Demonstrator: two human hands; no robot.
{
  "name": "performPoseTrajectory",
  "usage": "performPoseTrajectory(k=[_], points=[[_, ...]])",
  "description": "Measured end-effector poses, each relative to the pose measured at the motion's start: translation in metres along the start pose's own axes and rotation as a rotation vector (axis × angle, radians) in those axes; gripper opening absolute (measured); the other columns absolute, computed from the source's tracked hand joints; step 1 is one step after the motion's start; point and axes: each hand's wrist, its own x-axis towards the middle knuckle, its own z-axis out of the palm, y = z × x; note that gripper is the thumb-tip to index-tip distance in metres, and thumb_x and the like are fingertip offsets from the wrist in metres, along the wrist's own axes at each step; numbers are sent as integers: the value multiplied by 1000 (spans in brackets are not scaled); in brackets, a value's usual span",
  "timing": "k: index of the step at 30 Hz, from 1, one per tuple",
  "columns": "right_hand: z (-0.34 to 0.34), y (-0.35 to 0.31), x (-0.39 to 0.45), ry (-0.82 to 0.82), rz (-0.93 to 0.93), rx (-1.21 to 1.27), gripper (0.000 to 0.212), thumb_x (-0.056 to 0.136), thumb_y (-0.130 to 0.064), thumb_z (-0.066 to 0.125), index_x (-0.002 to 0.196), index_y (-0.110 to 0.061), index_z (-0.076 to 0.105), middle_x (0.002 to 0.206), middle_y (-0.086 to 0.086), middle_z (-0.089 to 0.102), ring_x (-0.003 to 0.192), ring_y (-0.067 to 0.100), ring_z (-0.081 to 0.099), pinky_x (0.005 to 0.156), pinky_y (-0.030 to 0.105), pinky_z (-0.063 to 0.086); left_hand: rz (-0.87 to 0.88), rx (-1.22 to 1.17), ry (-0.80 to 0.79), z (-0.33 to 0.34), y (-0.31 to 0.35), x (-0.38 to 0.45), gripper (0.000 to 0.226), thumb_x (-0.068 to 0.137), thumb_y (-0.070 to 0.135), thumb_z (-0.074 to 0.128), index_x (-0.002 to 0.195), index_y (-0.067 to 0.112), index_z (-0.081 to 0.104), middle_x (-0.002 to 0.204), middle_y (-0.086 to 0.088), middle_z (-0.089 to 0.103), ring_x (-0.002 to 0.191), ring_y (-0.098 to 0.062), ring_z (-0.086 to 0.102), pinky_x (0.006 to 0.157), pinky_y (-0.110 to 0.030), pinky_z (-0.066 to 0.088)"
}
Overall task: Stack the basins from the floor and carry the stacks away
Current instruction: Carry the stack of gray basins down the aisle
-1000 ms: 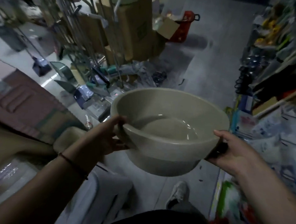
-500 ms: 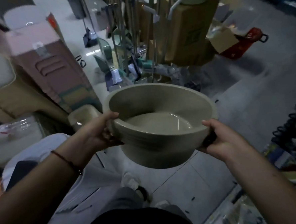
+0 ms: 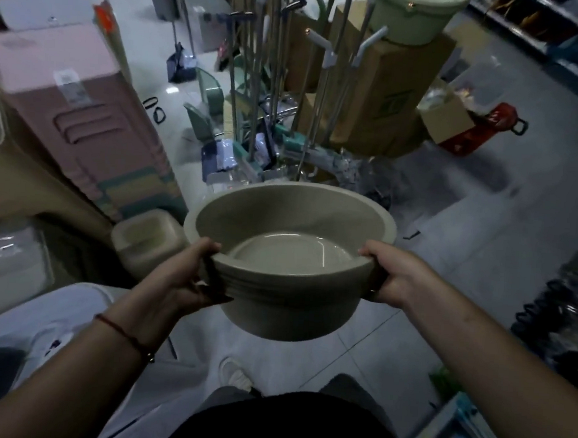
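Above the tiled floor (image 3: 482,251), a stack of beige basins (image 3: 287,283) is gripped at opposite rims by the left hand (image 3: 182,280) and right hand (image 3: 392,276).

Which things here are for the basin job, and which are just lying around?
For the job: stack of basins, left hand, right hand.

Just lying about: pink cabinet, mop handles, cardboard box, green bucket, red basket.

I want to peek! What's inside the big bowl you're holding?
Nothing shows inside the basin: just its smooth, shiny bottom. Ridged rims along its side suggest more basins nested underneath, but their insides are covered. The left hand and right hand grip its rim.
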Motion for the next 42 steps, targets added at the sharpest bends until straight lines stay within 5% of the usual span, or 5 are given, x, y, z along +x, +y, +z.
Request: performPoseTrajectory(k=[11,16,21,34,42], points=[[78,-21,79,-157,125,-257,28,82,-1,57,110,-8,57,89,14,59,85,25,60,76,41,52,-20,-170,153,-28,26,44,12,90,17,60,94,5,61,93,-16,60,83,-29,59,65,-49,53],[111,-33,124,-253,242,-350,9,93,1,47,92,-6,54,83,16,58,76,26,58,52,34,56,-36,-294,271,-46,22,86,39,82,36,77,107,9,65,93,-14,65,85,-30,64,70,-48,59],[135,-33,208,-196,281,-540,13,88,2,54,94,-9,54,89,15,54,78,25,55,57,39,54,-111,-341,347,-48,-4,149,26,89,36,69,87,12,60,43,-4,51,45,-17,55,68,-40,54],[213,60,505,-254,163,-786,51,81,13,49,123,-15,53,91,7,59,78,25,54,68,42,54,-322,-346,378,-72,-126,429,3,93,3,56,94,5,58,84,-15,61,77,-25,60,83,-46,53],[214,157,632,-292,111,-814,49,75,18,56,115,-9,59,84,8,63,70,21,61,62,31,53,-214,-410,379,-104,-190,569,36,94,-2,56,129,4,55,120,-19,65,109,-36,63,83,-52,55]])
